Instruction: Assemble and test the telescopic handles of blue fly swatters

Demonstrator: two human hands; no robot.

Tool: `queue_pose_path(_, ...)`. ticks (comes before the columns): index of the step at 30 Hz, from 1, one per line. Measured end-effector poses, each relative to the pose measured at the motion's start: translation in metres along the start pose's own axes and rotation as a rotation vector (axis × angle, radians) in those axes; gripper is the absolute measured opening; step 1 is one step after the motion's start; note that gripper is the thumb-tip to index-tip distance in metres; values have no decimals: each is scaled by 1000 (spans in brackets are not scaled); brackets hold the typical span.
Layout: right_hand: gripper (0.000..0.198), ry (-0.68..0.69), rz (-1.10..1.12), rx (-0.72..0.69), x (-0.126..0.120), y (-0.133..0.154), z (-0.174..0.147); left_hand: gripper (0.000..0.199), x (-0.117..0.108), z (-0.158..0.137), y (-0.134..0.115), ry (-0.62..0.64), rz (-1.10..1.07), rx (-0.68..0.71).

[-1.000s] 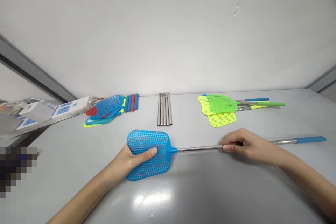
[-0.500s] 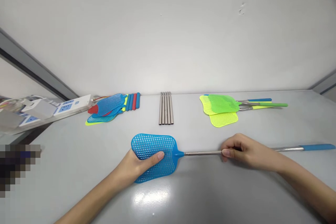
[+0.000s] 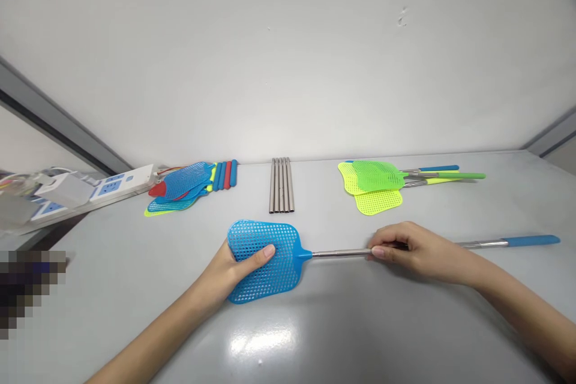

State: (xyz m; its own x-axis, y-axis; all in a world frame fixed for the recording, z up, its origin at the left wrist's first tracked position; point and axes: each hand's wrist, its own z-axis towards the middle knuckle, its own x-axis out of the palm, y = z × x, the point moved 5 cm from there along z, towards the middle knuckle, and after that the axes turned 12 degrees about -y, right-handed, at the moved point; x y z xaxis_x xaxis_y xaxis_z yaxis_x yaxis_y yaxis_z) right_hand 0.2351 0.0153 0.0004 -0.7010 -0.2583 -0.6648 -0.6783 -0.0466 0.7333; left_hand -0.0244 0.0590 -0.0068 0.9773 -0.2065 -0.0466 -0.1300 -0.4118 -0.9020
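A blue fly swatter lies across the grey table in front of me. Its blue mesh head (image 3: 270,249) is gripped by my left hand (image 3: 229,270), thumb on top of the mesh. My right hand (image 3: 411,249) is closed around the swatter's telescopic metal rod (image 3: 339,252), which runs right to a blue grip (image 3: 533,240).
At the back of the table (image 3: 315,324) lie a heap of loose blue, red and yellow swatter heads (image 3: 180,189) beside coloured grips (image 3: 224,174), a row of metal rods (image 3: 281,193), and finished green and yellow swatters (image 3: 378,183). Power strips (image 3: 108,187) sit far left.
The swatter's head and my left hand have shifted a little to the right, and my right hand sits closer to the head along the rod. The view wobbled slightly.
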Motion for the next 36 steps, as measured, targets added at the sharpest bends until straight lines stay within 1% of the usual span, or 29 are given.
queue_pose_path(4, 36, 13, -16, 31, -2, 0, 0, 30, 1, 0, 0, -2, -47, -10)
queue_pose_path(9, 40, -57, -123, 104, -8, -10, 1, 31, 0, 0, -1, -17, -58, -12)
queue_pose_path(12, 42, -89, -150, 133, -12, -18, 1, 32, 1, 0, -1, -21, -55, -19)
queue_pose_path(17, 41, -116, -150, 150, -20, -24, 1, 33, 1, -2, -4, -111, -89, -13)
queue_pose_path(23, 44, -154, -129, 157, -37, -29, 3, 34, -4, 0, -8, -151, -116, -140)
queue_pose_path(28, 43, -213, -148, 180, -50, -43, 6, 33, -10, 1, -12, -101, -126, -236)
queue_pose_path(30, 41, -231, -142, 189, -54, -49, 7, 33, -12, 1, -13, -96, -134, -254)
queue_pose_path(36, 36, -278, -26, 252, -65, -63, 6, 34, -12, 1, -13, -104, -132, -259)
